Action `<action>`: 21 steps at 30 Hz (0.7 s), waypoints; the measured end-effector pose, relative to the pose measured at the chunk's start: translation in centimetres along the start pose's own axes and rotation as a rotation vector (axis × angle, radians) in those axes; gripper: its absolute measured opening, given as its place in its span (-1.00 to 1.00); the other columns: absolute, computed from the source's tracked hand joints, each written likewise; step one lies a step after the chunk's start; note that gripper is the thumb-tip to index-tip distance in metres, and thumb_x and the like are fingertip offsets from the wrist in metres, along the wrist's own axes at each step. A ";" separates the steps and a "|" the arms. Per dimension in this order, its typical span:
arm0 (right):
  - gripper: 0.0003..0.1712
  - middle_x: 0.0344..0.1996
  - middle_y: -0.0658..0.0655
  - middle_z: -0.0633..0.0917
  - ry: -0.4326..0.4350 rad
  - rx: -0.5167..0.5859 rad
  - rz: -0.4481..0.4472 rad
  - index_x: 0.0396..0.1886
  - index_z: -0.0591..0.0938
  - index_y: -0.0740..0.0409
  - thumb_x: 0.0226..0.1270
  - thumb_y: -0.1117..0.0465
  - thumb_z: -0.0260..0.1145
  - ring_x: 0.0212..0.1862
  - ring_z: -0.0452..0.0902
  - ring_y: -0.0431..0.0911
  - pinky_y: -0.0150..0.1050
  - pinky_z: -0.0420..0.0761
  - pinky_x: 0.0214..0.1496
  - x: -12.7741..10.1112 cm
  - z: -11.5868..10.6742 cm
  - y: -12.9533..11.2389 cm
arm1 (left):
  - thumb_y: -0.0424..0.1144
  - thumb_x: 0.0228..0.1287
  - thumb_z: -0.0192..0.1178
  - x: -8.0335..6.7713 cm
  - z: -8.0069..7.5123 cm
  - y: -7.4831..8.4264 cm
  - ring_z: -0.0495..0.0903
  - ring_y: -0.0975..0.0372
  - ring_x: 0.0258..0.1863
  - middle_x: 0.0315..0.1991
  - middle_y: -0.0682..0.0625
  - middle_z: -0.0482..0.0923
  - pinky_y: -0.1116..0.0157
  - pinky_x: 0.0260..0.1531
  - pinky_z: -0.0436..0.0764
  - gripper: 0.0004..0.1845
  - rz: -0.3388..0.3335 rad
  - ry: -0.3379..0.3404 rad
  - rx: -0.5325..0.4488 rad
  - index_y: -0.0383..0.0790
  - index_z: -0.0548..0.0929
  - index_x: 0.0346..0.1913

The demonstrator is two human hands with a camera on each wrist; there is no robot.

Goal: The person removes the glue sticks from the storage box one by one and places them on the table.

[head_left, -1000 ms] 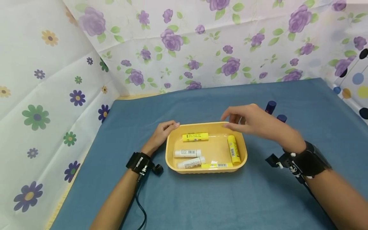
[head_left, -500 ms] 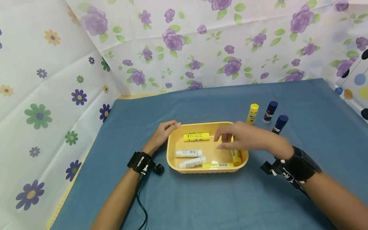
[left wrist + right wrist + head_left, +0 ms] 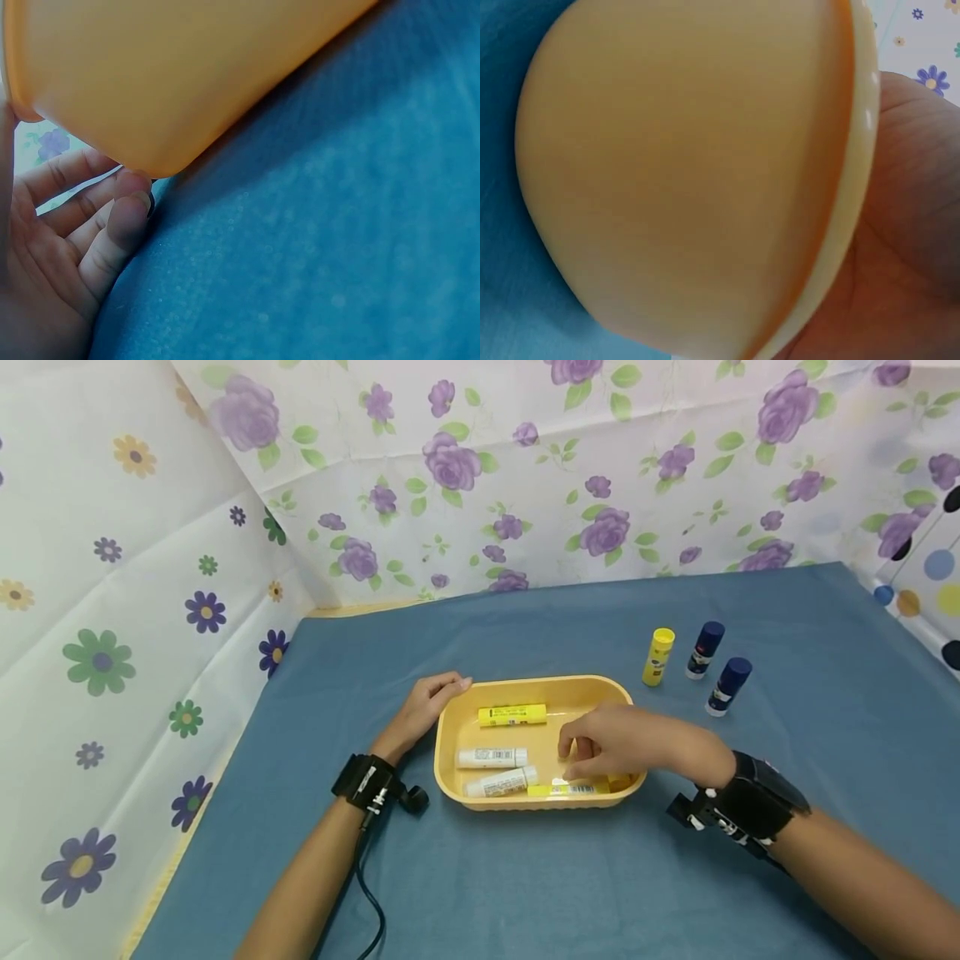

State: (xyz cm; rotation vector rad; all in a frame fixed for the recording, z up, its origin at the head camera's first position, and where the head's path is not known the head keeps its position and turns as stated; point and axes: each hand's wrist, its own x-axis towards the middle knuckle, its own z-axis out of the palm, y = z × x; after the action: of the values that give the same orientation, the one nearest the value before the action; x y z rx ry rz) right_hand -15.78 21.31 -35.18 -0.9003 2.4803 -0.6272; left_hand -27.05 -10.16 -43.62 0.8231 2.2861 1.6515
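A shallow yellow plastic tray (image 3: 450,718) holds several glue sticks lying down. Its back left corner is held by my left hand (image 3: 426,703), thumb at the rim and fingers against the outside in the left wrist view. My right hand (image 3: 618,739) reaches over the right rim, fingers bent downward and nothing seen between them. Just below its fingertips lies a yellow glue stick (image 3: 567,790) along the front wall. Another yellow glue stick (image 3: 512,716) lies at the back, and two white glue sticks (image 3: 492,758) lie at the left. One more yellow stick is mostly hidden under my right hand.
Behind the tray's right side stand a yellow glue stick (image 3: 657,657) and two navy-capped glue sticks (image 3: 705,650). A blue cloth (image 3: 525,885) covers the table. Flowered sheets (image 3: 480,468) hang at the back and left. A cable (image 3: 367,902) trails from the left wrist.
My right hand has come from above the tray's back right rim, down and forward inside the tray, uncovering the standing glue sticks. My left hand has stayed at the tray's corner.
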 end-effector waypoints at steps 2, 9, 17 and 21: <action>-0.72 -0.51 -0.14 0.57 -0.003 -0.006 0.016 -0.10 0.70 -0.03 0.37 -0.08 0.41 -0.46 0.43 -0.28 -0.31 0.44 -0.34 0.0 0.2 -0.1 | 0.02 0.59 0.03 0.0 0.0 -0.1 0.34 0.05 -0.56 -0.48 -0.21 0.38 0.28 -0.39 0.38 -0.56 0.002 -0.001 0.000 -0.28 0.62 -0.30; -0.82 -0.54 -0.14 0.56 -0.029 -0.008 0.061 -0.23 0.65 -0.16 0.36 -0.09 0.41 -0.48 0.44 -0.25 -0.30 0.42 -0.37 0.5 0.9 -0.4 | 0.06 0.58 0.03 0.0 0.0 0.1 0.37 0.05 -0.56 -0.48 -0.21 0.39 0.27 -0.39 0.39 -0.55 -0.005 -0.007 -0.009 -0.26 0.62 -0.30; -0.82 -0.57 -0.17 0.53 -0.046 -0.024 -0.037 -0.36 0.63 -0.16 0.41 -0.07 0.37 -0.52 0.38 -0.30 -0.32 0.38 -0.38 0.5 1.4 -0.5 | 0.00 0.60 0.02 0.0 -0.1 0.1 0.40 0.08 -0.55 -0.48 -0.17 0.43 0.28 -0.37 0.41 -0.58 -0.012 -0.006 -0.004 -0.29 0.63 -0.27; -0.80 -0.59 -0.17 0.51 -0.053 -0.023 -0.060 -0.39 0.61 -0.16 0.43 -0.05 0.35 -0.55 0.34 -0.31 -0.33 0.35 -0.40 0.5 1.5 -0.4 | -0.03 0.60 0.02 0.0 -0.1 0.1 0.42 0.08 -0.54 -0.47 -0.16 0.46 0.27 -0.37 0.42 -0.59 -0.013 -0.007 -0.011 -0.31 0.65 -0.24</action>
State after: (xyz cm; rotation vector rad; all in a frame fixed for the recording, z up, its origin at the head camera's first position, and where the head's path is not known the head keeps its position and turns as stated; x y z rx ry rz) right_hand -15.15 20.31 -36.36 -0.9901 2.4255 -0.5882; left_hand -27.00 -10.18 -43.47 0.8091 2.2706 1.6518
